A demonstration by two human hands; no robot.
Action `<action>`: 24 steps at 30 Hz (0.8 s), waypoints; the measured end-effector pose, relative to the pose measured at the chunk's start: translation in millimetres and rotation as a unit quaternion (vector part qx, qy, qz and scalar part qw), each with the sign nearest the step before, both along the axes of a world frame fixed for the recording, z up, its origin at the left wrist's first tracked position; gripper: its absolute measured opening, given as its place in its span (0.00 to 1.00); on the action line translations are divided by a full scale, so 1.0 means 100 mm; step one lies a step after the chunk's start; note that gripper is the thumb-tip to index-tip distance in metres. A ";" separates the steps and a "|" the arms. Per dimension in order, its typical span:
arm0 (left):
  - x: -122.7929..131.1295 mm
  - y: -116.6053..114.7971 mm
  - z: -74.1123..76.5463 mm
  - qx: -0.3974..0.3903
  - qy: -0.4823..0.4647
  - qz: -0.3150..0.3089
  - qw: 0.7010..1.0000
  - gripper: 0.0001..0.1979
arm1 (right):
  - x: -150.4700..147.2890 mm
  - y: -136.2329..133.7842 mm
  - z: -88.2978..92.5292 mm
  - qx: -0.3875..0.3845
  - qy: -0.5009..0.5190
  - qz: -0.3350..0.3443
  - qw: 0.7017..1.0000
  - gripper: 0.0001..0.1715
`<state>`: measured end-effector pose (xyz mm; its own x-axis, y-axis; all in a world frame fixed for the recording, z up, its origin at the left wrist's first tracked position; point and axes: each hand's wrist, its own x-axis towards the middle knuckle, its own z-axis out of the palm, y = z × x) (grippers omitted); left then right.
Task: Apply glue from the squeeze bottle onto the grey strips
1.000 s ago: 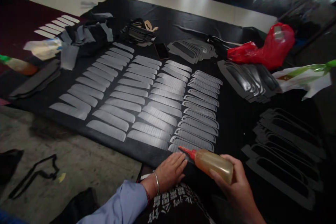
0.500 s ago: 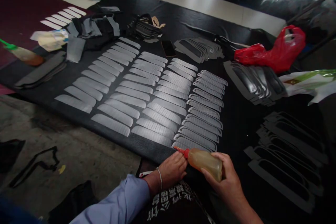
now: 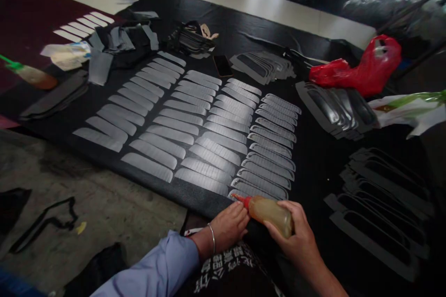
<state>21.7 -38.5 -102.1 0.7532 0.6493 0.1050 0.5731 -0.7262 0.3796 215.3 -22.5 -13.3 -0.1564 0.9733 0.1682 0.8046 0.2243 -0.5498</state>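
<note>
In my right hand (image 3: 296, 232) is a plastic squeeze bottle (image 3: 268, 213) of amber liquid, tilted so that its red nozzle points left. The tip is at the left end of the nearest grey strip (image 3: 259, 191), by the table's front edge. My left hand (image 3: 230, 222) rests at that edge just below the nozzle, fingers stretched out and close together; what lies beneath them is hidden. Long grey strips with rounded ends (image 3: 223, 151) lie in columns on the black table covering. Those in the right-hand column have outlined edges, and some carry small shiny spots at their left ends.
Cut-out grey frames (image 3: 376, 241) lie at right, with more stacked pieces (image 3: 334, 109) behind. Beyond are a red plastic bag (image 3: 369, 67), a phone (image 3: 223, 65) and a pile of grey offcuts (image 3: 118, 39). A green-tipped bottle (image 3: 33, 74) lies far left.
The bottle and my right hand have shifted slightly left, the nozzle staying at the nearest strip's end. My left hand has barely moved.
</note>
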 end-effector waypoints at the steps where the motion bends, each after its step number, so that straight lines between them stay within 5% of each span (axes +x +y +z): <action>1: 0.00 0.00 -0.01 -0.001 0.002 -0.002 1.000 0.22 | 0.00 0.00 0.00 0.001 -0.001 0.001 1.000 0.20; 24: 0.00 0.03 0.05 0.042 0.024 -0.006 0.999 0.23 | 0.22 -0.16 0.11 0.020 -0.043 -0.030 0.998 0.20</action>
<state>22.1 -35.2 -97.5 0.7667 0.6304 0.1219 0.5800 -0.7614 0.2897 237.6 -38.1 -2.8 -0.1141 0.9740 0.1958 0.8611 0.1953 -0.4694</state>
